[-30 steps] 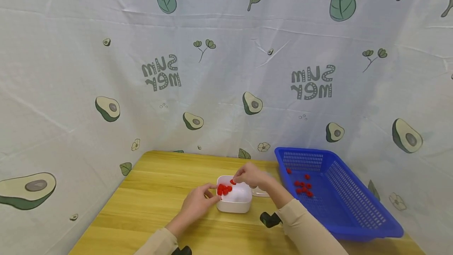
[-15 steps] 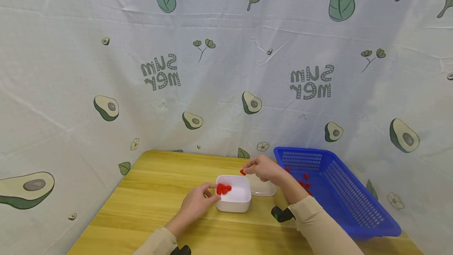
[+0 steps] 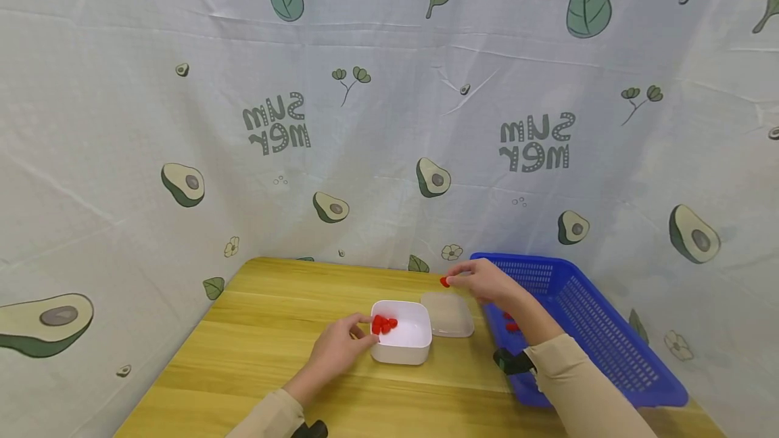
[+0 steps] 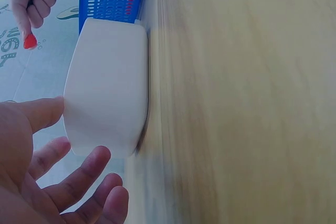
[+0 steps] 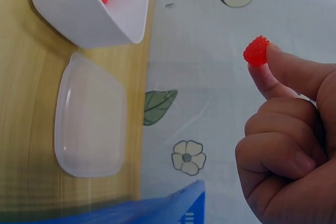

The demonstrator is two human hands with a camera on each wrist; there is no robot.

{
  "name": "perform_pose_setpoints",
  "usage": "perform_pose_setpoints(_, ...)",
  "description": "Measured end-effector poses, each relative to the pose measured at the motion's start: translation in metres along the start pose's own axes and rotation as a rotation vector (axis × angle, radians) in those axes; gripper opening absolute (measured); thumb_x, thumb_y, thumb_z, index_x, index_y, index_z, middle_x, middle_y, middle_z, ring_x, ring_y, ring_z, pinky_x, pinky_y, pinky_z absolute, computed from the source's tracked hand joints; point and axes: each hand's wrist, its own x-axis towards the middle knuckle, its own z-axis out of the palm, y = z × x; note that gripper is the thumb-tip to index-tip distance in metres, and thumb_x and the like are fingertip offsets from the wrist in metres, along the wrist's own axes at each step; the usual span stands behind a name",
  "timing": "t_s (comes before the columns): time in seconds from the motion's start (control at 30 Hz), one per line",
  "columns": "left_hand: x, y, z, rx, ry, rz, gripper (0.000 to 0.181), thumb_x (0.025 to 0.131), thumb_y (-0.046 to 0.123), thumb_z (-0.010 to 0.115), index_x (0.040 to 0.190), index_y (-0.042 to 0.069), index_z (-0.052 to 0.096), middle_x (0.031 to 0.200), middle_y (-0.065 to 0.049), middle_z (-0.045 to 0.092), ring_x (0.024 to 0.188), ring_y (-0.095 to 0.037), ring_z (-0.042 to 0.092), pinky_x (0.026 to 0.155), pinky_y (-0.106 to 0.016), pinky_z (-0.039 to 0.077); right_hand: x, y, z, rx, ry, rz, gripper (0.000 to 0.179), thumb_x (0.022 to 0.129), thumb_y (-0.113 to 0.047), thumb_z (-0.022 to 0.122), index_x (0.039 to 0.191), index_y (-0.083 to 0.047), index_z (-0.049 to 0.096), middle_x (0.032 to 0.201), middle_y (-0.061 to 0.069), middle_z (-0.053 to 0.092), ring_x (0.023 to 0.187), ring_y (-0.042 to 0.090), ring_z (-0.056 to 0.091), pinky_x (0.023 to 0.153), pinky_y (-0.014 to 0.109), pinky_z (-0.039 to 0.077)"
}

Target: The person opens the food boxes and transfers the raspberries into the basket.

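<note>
My right hand (image 3: 487, 282) pinches a red raspberry (image 5: 256, 51) between thumb and forefinger, its other fingers curled into the palm. It hovers above and behind the flat translucent lid (image 3: 447, 314). My left hand (image 3: 339, 349) touches the left side of a white box (image 3: 402, 355) with thumb and fingertips, its fingers relaxed and spread. Several raspberries (image 3: 383, 324) lie in the box's left part, near those fingertips. In the left wrist view the box (image 4: 107, 87) stands on the table, with the thumb against its rim.
A blue perforated basket (image 3: 599, 336) stands on the right of the wooden table (image 3: 274, 316). More raspberries (image 3: 511, 326) are in it, partly hidden by my right forearm. A white curtain (image 3: 389, 120) with avocado prints hangs behind the table.
My right hand has moved from over the box to the right and back, past the lid, still pinching the raspberry. My left hand has stayed at the box.
</note>
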Motion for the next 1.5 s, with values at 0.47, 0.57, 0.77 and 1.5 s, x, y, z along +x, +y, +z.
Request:
perform_pose_setpoints(0.47, 0.002, -0.001, -0.001, 0.011, 0.005, -0.002, 0.039, 0.089, 0.034, 0.076, 0.123, 0.015, 0.069, 0.09, 0.002, 0.067, 0.077, -0.016, 0.056, 0.065, -0.034, 0.044, -0.007, 0.029, -0.037, 0.085, 0.029, 0.04, 0.037, 0.097, -0.03, 0.068, 0.123, -0.005, 0.067, 0.054, -0.006, 0.033, 0.044, 0.01, 0.025, 0.044, 0.025, 0.029)
perform_pose_setpoints(0.57, 0.002, 0.0, -0.002, 0.01, 0.008, 0.001, 0.039, 0.089, 0.034, 0.076, 0.123, 0.015, 0.069, 0.09, 0.001, 0.067, 0.077, -0.017, 0.056, 0.064, -0.034, 0.044, -0.009, 0.035, -0.042, 0.103, 0.026, 0.04, 0.039, 0.097, -0.03, 0.068, 0.124, -0.002, 0.066, 0.054, -0.007, 0.032, 0.044, 0.01, 0.025, 0.044, 0.025, 0.028)
perform_pose_setpoints(0.77, 0.002, 0.0, -0.002, 0.012, 0.005, 0.002, 0.04, 0.089, 0.034, 0.076, 0.123, 0.015, 0.069, 0.089, 0.001, 0.066, 0.077, -0.017, 0.056, 0.064, -0.033, 0.043, -0.01, 0.05, -0.051, 0.135, 0.014, 0.031, 0.04, 0.098, -0.027, 0.066, 0.124, 0.003, 0.064, 0.056, -0.007, 0.032, 0.046, 0.008, 0.026, 0.045, 0.024, 0.028)
perform_pose_setpoints(1.5, 0.003, -0.002, 0.001, 0.004, -0.004, 0.005, 0.039, 0.089, 0.035, 0.076, 0.122, 0.015, 0.069, 0.088, 0.002, 0.066, 0.077, -0.016, 0.056, 0.064, -0.033, 0.044, -0.013, 0.121, -0.067, 0.049, 0.118, 0.164, 0.042, 0.099, -0.022, 0.062, 0.125, 0.012, 0.061, 0.051, -0.008, 0.032, 0.043, 0.007, 0.025, 0.046, 0.026, 0.029)
